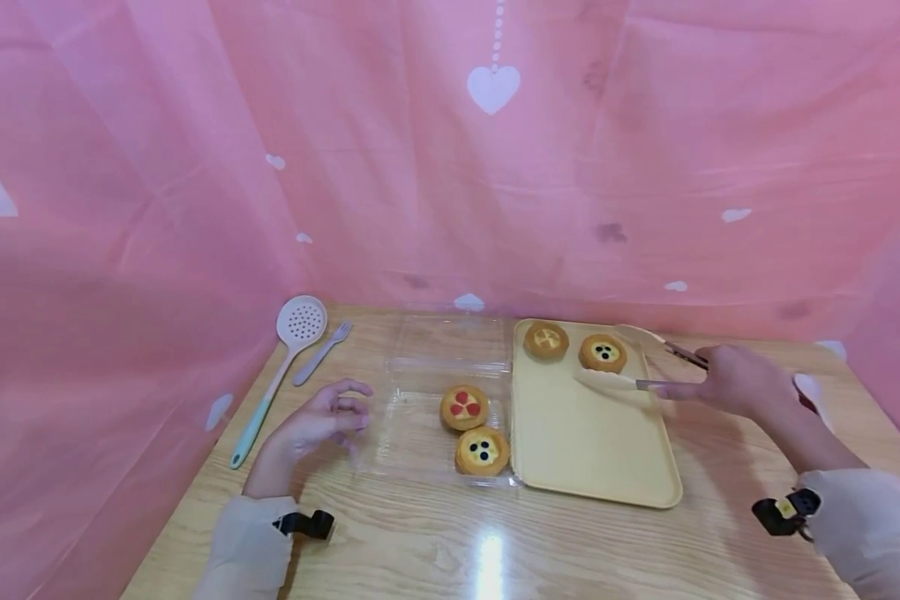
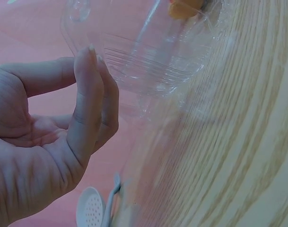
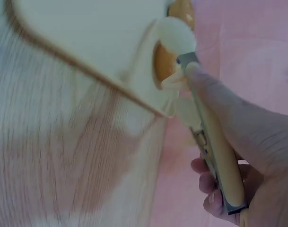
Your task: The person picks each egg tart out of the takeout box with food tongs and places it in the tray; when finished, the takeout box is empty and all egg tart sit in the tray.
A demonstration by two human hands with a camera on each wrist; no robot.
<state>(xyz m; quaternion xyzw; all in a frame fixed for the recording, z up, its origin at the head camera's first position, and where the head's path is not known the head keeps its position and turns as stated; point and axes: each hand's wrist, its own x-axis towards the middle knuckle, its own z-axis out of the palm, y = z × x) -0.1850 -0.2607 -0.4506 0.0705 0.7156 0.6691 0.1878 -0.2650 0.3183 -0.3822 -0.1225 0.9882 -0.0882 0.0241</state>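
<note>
Tongs (image 1: 648, 360) sit in my right hand (image 1: 735, 382), fingers and thumb wrapped around the handles, the 2 pale tips spread apart over the far right end of the yellow tray (image 1: 592, 442). The tips flank a tart with dark berries (image 1: 602, 352) without clearly touching it in the head view; in the right wrist view 1 tip (image 3: 176, 34) lies right against the tart's (image 3: 163, 62) side. A second tart with a pale cross (image 1: 546, 340) sits just beside it on the tray.

My left hand (image 1: 318, 421) rests on the wooden table (image 1: 435, 533), holding nothing, fingers loosely curled with tips close to the thumb, just beside the left edge of a clear plastic container (image 1: 427, 367). Inside the container's near right corner lie 2 more tarts, 1 with red topping (image 1: 464, 406) and 1 with dark berries (image 1: 482, 451), touching each other.

At far left on the table lie a slotted spoon (image 1: 285, 358) and a small fork (image 1: 322, 352), with pink heart-printed cloth (image 1: 450, 150) behind.
</note>
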